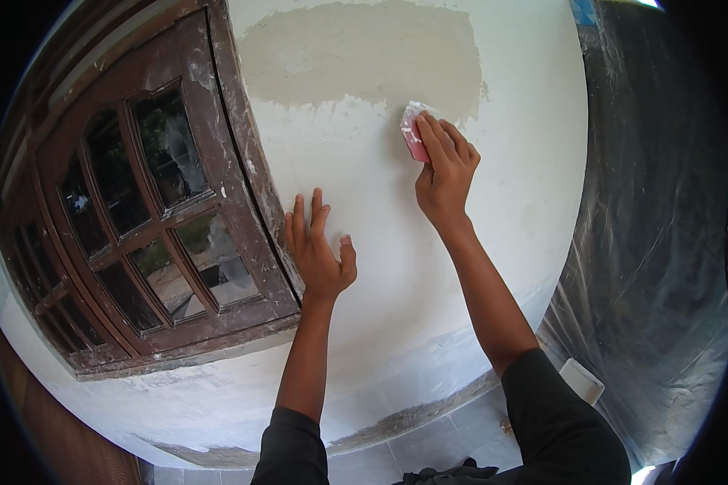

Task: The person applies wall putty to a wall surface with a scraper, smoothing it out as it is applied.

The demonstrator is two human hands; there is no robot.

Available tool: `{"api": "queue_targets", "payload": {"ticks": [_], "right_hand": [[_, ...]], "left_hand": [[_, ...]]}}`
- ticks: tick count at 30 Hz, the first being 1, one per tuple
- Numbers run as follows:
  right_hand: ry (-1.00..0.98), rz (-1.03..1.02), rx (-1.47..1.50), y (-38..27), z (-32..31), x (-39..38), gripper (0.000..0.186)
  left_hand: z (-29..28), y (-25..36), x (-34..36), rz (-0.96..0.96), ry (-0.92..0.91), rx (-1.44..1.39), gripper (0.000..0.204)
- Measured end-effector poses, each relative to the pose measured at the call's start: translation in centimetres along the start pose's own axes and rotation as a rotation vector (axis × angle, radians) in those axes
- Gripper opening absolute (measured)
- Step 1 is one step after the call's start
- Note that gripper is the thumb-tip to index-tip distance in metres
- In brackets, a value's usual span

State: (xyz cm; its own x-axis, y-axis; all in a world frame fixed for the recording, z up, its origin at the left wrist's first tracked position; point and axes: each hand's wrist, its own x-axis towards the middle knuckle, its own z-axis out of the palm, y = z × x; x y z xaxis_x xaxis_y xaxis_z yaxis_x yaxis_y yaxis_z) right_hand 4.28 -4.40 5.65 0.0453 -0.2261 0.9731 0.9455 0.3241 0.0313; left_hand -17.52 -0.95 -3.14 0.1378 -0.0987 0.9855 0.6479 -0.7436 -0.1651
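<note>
My right hand [447, 174] is raised against the white wall [372, 283], fingers closed round a small pink putty scraper [413, 136] smeared with white. The scraper's whitened upper end meets the lower edge of a beige putty patch [364, 52]. Lower and to the left, my left hand [319, 250] has its fingers spread and holds nothing. It rests at the wall beside the brown wooden window frame [255, 162]; whether the whole palm touches cannot be seen.
The dark-paned window [170, 145] fills the left side. Clear plastic sheeting [647, 267] hangs over a dark surface on the right. A whitish tray-like container [581, 381] sits low behind my right arm. Grey floor tiles [429, 444] run along the wall's base.
</note>
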Motion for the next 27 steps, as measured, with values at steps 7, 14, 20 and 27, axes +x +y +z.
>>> {"api": "queue_targets", "payload": {"ticks": [7, 14, 20, 27], "right_hand": [[-0.140, 0.023, -0.039, -3.2, 2.0, -3.8, 0.066], [-0.094, 0.095, -0.007, -2.1, -0.1, -3.1, 0.068], [-0.052, 0.154, -0.131, 0.2, 2.3, -3.1, 0.072], [-0.163, 0.022, 0.026, -5.1, -0.2, -5.8, 0.073]], "left_hand": [[0.0, -0.1, -0.3, -0.005, -0.009, 0.006, 0.052], [-0.2, -0.3, -0.2, -0.007, -0.002, 0.005, 0.054], [0.5, 0.2, -0.5, -0.003, -0.008, -0.018, 0.054], [-0.3, -0.4, -1.0, -0.005, -0.017, -0.016, 0.053]]}}
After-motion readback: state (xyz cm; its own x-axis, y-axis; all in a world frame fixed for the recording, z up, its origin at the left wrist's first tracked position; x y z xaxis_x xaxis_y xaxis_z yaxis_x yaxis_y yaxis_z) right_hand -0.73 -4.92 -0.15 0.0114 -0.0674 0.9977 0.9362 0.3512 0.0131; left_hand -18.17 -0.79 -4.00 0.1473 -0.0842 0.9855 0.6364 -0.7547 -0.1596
